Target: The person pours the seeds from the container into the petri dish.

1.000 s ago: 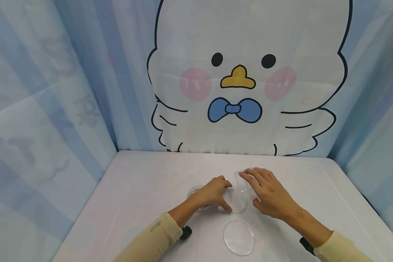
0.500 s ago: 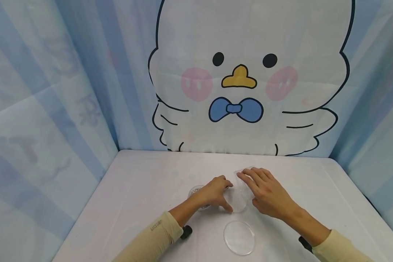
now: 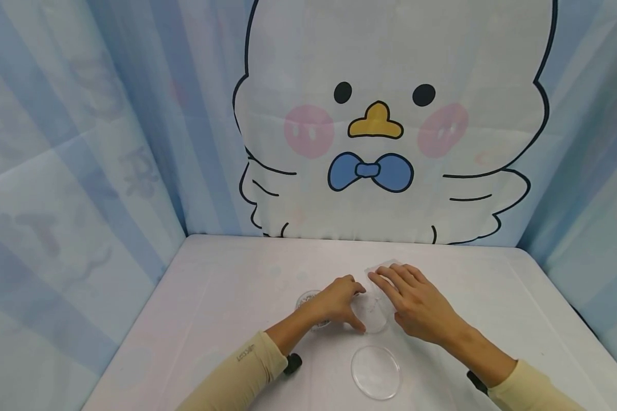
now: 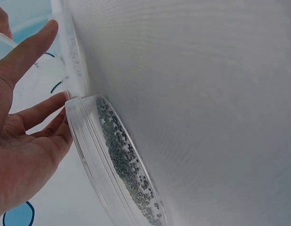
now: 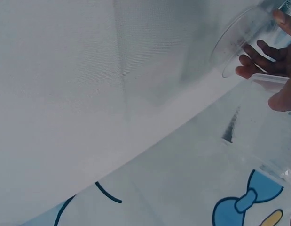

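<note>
Nearest you, low in the frame right of centre, a clear disc (image 3: 375,374) lies flat on the table (image 3: 226,285). Just beyond it, your left hand (image 3: 335,302) curves thumb and fingers round the edge of a clear dish (image 3: 371,318), the one being worked on. To its left, partly behind that wrist, sits a second dish (image 4: 84,136) holding dark grains (image 4: 124,162). Your right hand (image 3: 424,308) pinches a clear container (image 5: 267,132) tilted just above the clear dish, a wedge of dark grains in its corner. This looks like the pouring step, barely begun; the next move probably calls for a slow further tip while your left hand braces the dish. Farthest off hangs the cartoon backdrop (image 3: 375,217).
</note>
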`<state>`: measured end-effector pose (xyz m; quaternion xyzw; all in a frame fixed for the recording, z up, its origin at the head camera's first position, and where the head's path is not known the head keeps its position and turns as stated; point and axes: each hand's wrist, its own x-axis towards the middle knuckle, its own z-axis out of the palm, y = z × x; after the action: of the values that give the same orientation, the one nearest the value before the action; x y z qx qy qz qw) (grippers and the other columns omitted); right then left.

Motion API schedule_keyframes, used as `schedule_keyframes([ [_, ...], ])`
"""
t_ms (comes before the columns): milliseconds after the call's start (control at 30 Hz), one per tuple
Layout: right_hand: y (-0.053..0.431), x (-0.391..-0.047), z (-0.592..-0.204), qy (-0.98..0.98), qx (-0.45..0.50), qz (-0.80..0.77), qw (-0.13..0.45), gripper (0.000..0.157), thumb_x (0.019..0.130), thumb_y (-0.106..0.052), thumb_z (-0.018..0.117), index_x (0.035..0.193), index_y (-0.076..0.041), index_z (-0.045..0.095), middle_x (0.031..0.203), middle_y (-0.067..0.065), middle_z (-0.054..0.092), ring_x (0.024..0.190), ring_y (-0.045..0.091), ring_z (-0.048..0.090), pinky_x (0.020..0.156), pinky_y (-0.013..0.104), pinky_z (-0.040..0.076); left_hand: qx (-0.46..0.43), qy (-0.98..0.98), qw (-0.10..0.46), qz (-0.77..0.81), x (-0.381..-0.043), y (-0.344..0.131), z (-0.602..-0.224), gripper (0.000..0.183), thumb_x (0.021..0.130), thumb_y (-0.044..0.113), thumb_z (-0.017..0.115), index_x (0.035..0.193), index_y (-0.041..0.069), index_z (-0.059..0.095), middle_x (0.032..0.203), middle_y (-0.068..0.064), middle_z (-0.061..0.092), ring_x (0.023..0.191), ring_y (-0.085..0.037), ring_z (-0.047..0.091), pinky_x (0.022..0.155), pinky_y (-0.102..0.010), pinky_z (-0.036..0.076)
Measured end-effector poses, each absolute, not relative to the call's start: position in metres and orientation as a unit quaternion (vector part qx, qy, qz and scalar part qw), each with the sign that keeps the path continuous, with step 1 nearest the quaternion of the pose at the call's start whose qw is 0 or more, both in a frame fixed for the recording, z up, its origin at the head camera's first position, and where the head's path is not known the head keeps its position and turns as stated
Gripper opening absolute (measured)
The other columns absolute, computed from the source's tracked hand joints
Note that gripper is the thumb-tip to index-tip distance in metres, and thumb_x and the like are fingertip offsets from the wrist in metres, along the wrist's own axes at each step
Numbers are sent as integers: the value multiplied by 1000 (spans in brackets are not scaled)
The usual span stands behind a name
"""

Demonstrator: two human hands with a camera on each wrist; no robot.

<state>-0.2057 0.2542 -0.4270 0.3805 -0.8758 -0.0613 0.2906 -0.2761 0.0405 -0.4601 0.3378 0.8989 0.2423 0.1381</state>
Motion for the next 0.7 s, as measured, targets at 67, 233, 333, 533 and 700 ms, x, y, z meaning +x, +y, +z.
schedule_keyframes([
  [67,254,-206,-426,-875,382,-64,291,95,56,-14,98,143,-7,59,136,13,64,124,35,60,107,54,49,337,899,137,242,-277,41,-461,81,67,32,101,135,4,68,118,-6,64,103,-14,60,92,-23,54],
  [233,254,-206,-427,-874,384,-65,292,93,58,-13,96,143,-6,59,136,13,64,124,35,60,107,54,49,336,900,135,244,-277,40,-462,81,66,32,101,135,4,68,117,-5,64,103,-13,60,93,-23,54],
  [333,255,-206,-428,-873,384,-67,291,93,58,-13,96,143,-6,59,136,13,64,124,35,60,108,54,49,338,898,136,245,-276,40,-461,81,66,31,101,135,4,68,116,-5,63,102,-13,60,92,-22,54],
  [533,254,-205,-429,-872,388,-75,290,97,56,-15,98,144,-7,58,136,13,64,124,34,59,108,52,48,338,897,137,249,-275,40,-460,81,66,30,101,135,3,68,116,-6,63,101,-13,60,91,-22,54],
  [700,253,-203,-427,-871,387,-80,292,97,56,-15,98,144,-7,59,135,13,65,123,34,60,108,52,49,339,897,132,249,-274,40,-460,80,67,30,101,134,3,68,116,-7,64,100,-13,60,91,-22,55],
])
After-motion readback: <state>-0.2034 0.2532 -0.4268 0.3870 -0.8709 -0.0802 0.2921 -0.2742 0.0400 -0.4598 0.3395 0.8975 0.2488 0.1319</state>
